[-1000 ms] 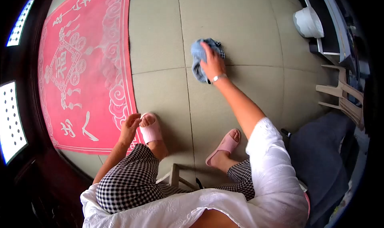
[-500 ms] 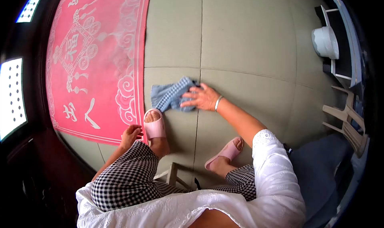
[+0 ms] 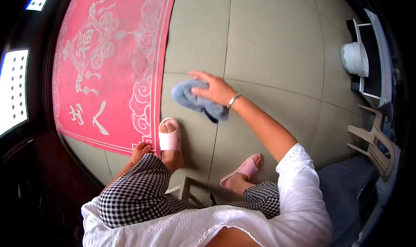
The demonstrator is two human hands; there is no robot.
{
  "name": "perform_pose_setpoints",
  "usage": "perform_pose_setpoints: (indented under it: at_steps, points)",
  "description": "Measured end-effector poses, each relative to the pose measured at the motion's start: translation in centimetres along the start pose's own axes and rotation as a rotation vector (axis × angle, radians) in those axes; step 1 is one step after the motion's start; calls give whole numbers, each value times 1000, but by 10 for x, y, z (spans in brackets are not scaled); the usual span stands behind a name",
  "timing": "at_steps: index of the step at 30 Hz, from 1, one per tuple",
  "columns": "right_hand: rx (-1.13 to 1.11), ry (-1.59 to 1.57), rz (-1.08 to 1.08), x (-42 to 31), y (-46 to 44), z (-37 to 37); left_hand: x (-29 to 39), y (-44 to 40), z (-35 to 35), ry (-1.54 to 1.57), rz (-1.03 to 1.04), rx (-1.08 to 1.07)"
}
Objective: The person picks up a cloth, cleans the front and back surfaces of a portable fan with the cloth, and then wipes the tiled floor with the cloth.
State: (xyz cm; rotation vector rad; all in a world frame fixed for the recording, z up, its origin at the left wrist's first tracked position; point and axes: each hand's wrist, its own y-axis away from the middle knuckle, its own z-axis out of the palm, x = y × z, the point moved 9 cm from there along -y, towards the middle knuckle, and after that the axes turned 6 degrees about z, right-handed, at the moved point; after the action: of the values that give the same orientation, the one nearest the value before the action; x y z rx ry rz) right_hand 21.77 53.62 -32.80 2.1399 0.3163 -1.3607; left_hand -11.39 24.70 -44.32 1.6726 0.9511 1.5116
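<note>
A blue-grey cloth [image 3: 197, 98] is bunched on the tiled floor, its far end near the red mat's edge. My right hand [image 3: 215, 91] has it gripped from above, with a silver bracelet at the wrist. Some fingers are slightly blurred, and the palm side is hidden. Beside my left knee, my left hand [image 3: 141, 151] hangs over the corner of the mat with its fingers curled in. Nothing shows in it.
The red mat [image 3: 112, 65] with white patterns covers the floor at left. Pink slippers [image 3: 170, 136] are on my feet. A low stool [image 3: 185, 188] is beneath me. A white tub [image 3: 355, 59] on a rack and a beige plastic chair [image 3: 372, 136] stand at right.
The cloth has gone from spread out to bunched under my right hand, which has shifted slightly left and up. My left hand's fingers are more curled. The view has shifted a little.
</note>
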Motion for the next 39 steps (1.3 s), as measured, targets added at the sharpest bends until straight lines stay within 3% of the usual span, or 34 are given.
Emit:
perform_pose_setpoints:
  at_steps: [1, 2, 3, 5, 7, 9, 12, 13, 14, 17, 18, 21, 23, 27, 31, 32, 35, 36, 38, 39]
  points:
    - [100, -97, 146, 26, -9, -9, 1, -2, -1, -14, 5, 5]
    - [375, 206, -41, 54, -23, -24, 7, 1, 4, 12, 8, 7]
    - [500, 324, 65, 51, -17, -43, 6, 2, 6, 15, 2, 11]
    - [518, 345, 35, 36, -4, -37, 3, 3, 8, 77, -2, -16]
    - [400, 663, 10, 31, 16, 13, -12, 3, 5, 85, 15, -29]
    - [189, 736, 43, 52, 20, 60, -35, 2, -1, -111, -110, 24]
    - [297, 822, -2, 63, 6, 65, 68, -22, 123, 211, 371, 225]
    - [367, 860, -34, 60, 0, 57, 88, -28, 144, 319, 468, 214]
    - [385, 872, -72, 61, -8, 50, 112, -8, 139, 140, 553, 387]
    - [556, 989, -277, 70, -26, 10, 114, -1, 148, 309, 531, 306]
    - [511, 984, -222, 81, -37, -10, 120, 8, 153, 304, 394, 355]
    - [472, 893, -20, 100, -60, -88, 142, 26, 159, 271, 426, 381]
    - [544, 920, 87, 105, -68, -137, 94, -17, 139, 211, 440, 358]
    - [728, 890, 141, 90, -50, -197, 70, -21, 115, 8, 453, 724]
    - [350, 767, -274, 51, 13, -116, 64, -33, 100, -26, 413, 843]
    - [275, 858, -370, 39, 37, -82, 67, -36, 97, -29, 403, 842]
    - [-119, 737, -595, 72, 100, 24, 74, -42, 90, -48, 388, 831]
    - [-115, 730, -589, 91, 107, 35, 74, -43, 90, -57, 381, 823]
    - [-69, 856, -889, 106, 134, 59, 72, -41, 88, -64, 371, 803]
    - [-67, 849, -884, 109, 130, 52, 72, -42, 89, -69, 364, 791]
